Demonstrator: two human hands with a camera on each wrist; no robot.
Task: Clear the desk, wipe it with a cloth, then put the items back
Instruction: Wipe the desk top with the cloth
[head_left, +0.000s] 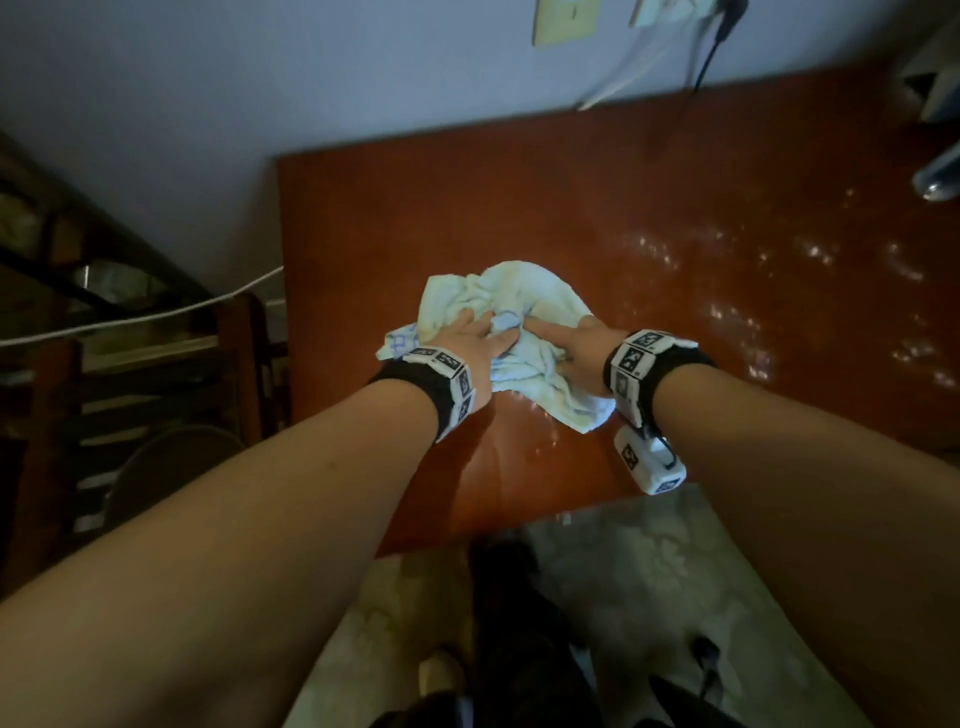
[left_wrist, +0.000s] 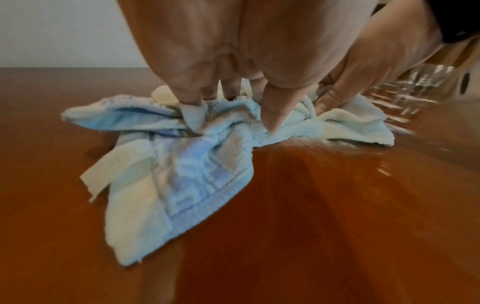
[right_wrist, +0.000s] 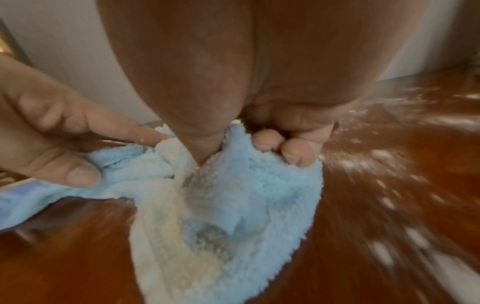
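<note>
Pale blue terry makes up the cloth, which is crumpled into a loose heap near the front middle of the desk, a glossy reddish-brown wooden top set against a light wall. The fabric is seen to be fluffy and looped, faded to cream or yellowish in patches, with a darker blue woven band and a blocky pattern along one hem, shown best in the left wrist view where that corner is spread flat toward the camera. Folds are bunched up at the centre, and several corners are splayed outward on the wood.

The cloth is held down by both hands side by side. The left hand is laid on its left part, fingers spread and bent down into the folds, the fingertips pressed into the fabric and a small ridge of it caught between them. The right hand is placed on the right part, with its fingers curled tightly into the pile so that a bunch of cloth is gripped.

White specks and smears are scattered over the desk surface to the right of the cloth, well apart from it in places and near it in others. Cables are seen hanging down the wall behind the desk
</note>
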